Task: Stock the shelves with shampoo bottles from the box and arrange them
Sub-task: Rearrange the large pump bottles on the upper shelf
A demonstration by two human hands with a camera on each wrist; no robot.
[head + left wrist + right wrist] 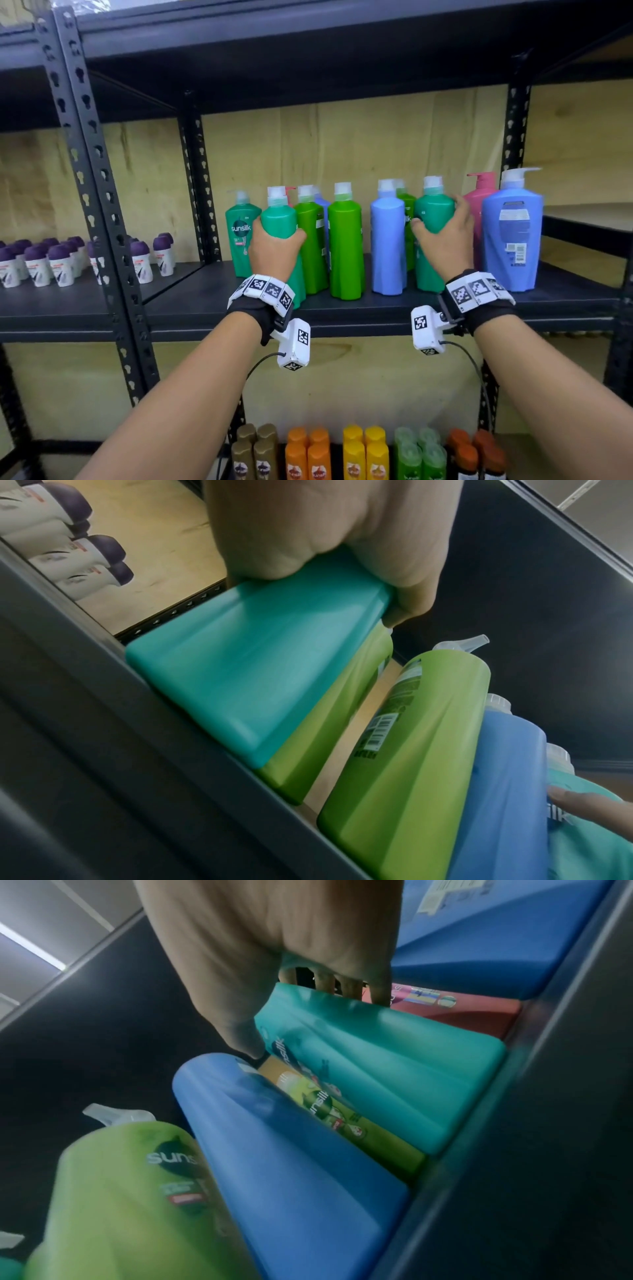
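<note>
Several pump shampoo bottles stand in a row on the dark middle shelf (342, 313). My left hand (275, 245) grips a teal bottle (279, 219) near the row's left end; in the left wrist view its fingers wrap that teal bottle (260, 664), whose base sits on the shelf edge. My right hand (442, 233) grips another teal bottle (433, 212) right of centre, seen in the right wrist view as the teal bottle (394, 1080). Between them stand two green bottles (344, 240) and a light blue bottle (388, 240).
A labelled teal bottle (239, 233) stands at the far left, a pink bottle (479, 198) and a large blue bottle (512, 233) at the right. Purple-capped roll-ons (61, 260) fill the left bay. Smaller coloured bottles (363, 455) line the shelf below.
</note>
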